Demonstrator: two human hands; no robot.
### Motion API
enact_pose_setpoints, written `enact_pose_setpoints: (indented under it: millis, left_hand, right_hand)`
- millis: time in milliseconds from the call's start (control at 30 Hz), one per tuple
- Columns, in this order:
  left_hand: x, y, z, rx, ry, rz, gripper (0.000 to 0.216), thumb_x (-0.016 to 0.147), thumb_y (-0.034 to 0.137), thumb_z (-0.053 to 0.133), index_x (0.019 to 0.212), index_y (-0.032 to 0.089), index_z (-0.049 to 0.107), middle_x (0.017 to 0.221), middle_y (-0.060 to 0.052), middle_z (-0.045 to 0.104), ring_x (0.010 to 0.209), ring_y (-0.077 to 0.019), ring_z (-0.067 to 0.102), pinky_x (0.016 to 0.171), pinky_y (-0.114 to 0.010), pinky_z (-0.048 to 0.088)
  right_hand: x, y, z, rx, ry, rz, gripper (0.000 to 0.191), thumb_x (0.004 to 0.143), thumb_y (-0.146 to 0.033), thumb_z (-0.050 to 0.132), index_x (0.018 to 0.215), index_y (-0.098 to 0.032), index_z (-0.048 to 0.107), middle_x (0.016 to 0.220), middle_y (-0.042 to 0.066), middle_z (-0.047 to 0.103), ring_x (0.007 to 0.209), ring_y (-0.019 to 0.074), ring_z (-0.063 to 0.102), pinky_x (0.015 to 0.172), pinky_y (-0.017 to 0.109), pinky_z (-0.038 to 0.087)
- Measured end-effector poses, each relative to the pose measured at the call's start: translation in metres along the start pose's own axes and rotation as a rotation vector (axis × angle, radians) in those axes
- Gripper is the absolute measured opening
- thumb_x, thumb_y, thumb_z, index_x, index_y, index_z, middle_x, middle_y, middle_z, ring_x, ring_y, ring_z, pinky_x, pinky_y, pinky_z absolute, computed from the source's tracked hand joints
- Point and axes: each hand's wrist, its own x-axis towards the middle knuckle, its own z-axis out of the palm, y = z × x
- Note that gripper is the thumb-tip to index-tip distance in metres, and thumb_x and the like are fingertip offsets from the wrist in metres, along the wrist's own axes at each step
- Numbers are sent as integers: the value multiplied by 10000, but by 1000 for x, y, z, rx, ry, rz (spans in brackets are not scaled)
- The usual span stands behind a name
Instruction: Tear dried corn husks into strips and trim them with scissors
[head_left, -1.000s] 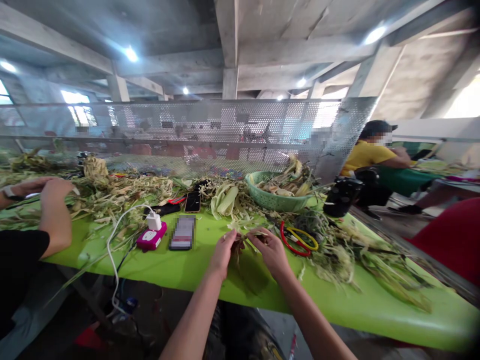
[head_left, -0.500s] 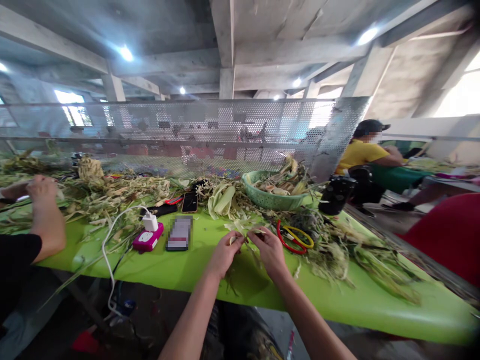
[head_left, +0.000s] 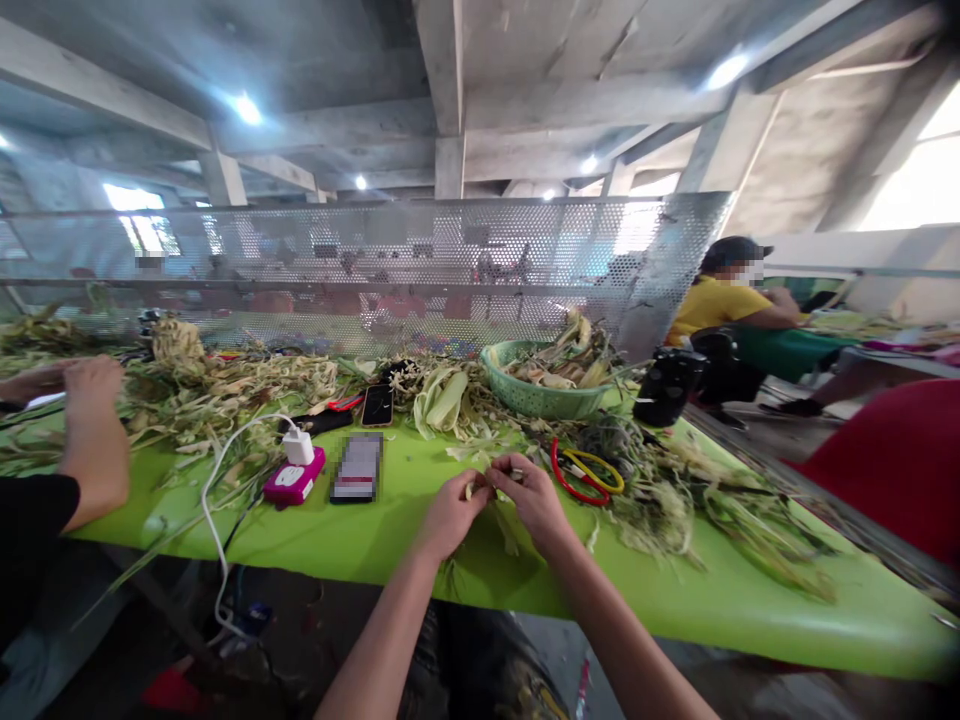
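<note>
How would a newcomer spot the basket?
Start at the green table, where a perforated metal screen runs along the far side. Before it, beyond the right hand, sits a green basket; its bowl shape sets it apart from the loose plant piles.

Green tabletop (head_left: 397,545): bare between phone (head_left: 358,467) and left hand (head_left: 452,515), open to a low reach
Cable side: purple power block (head_left: 295,480) and looping white cable (head_left: 207,500) bar the way
Loop side: narrow gap from right hand (head_left: 531,500) to red loop (head_left: 556,465), tangled fibres (head_left: 660,515) beyond
Basket side: husks (head_left: 441,402), green basket (head_left: 547,400), perforated screen (head_left: 442,235) behind
Hands: open air above, pale strip (head_left: 508,527) hanging between
</note>
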Motion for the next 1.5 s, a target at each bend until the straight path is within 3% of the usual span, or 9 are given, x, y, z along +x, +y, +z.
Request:
enact_pose_setpoints:
  millis: [133,333,500,700,900,1100,1233,1367,1500]
  left_hand:
    - [1,3,1,-60,-66,-13,197,722,375,674,720,180,652,717,-26,610,687,-167,496,675,-253,361]
    - [5,-4,0,-137,142,-80,225,727,405,658,716,185,609,569,32,521,563,-124,451,576,-236,323]
    - [7,-9,-2,-300,250,-78,260,708,425,674,725,179,592,593,21,547,578,-119,490,585,-227,361]
    - [8,-10,-1,-323,253,-98,318,654,449,725,740,173,594,597,20,564,558,-108,496,560,-211,356]
    - [12,-16,-2,-357,367,-69,283,657,406,727,698,155,601,546,45,490,511,-85,420,523,-207,301]
    - [7,-8,-1,-325,261,-91,253,670,377,712,675,168,568,524,56,448,495,-82,384,506,-210,273]
    - [2,-1,1,-225,180,-100,224,691,361,687,671,178,559,518,56,422,498,-88,362,494,-220,236]
    - [1,3,1,-127,85,-94,205,693,348,682,667,175,576,511,55,410,496,-89,347,492,-230,220]
    - [3,-2,0,-173,114,-113,221,697,365,683,678,174,572,518,55,424,497,-87,365,490,-222,237]
  right_hand:
    - [1,3,0,-79,17,-41,300,718,-475,662,694,-185,589,661,17,566,653,175,516,603,278,419]
    - [2,-9,2,62,44,49,386,731,-554,639,834,-183,619,761,18,612,664,153,531,616,260,422]
    - [-1,-8,4,27,-125,155,417,708,-585,649,690,-176,568,561,-35,498,497,108,408,468,231,316]
    - [0,1,6,23,-125,84,362,686,-518,688,714,-173,582,606,-29,533,556,124,457,512,239,362]
    - [4,0,12,15,-136,46,319,657,-458,709,674,-176,561,591,-32,534,558,128,478,544,250,380]
    - [2,-5,5,74,-96,71,362,705,-501,673,856,-177,614,651,-11,578,607,147,514,572,258,397]
    - [0,-10,2,-15,-20,20,348,731,-522,647,717,-175,624,670,2,586,663,162,525,655,276,399]
    - [1,-7,1,-99,55,10,381,710,-531,668,620,-170,586,599,-13,532,616,148,477,602,260,356]
    - [2,-6,1,22,23,89,382,715,-548,661,728,-168,621,638,-3,571,612,143,492,579,248,360]
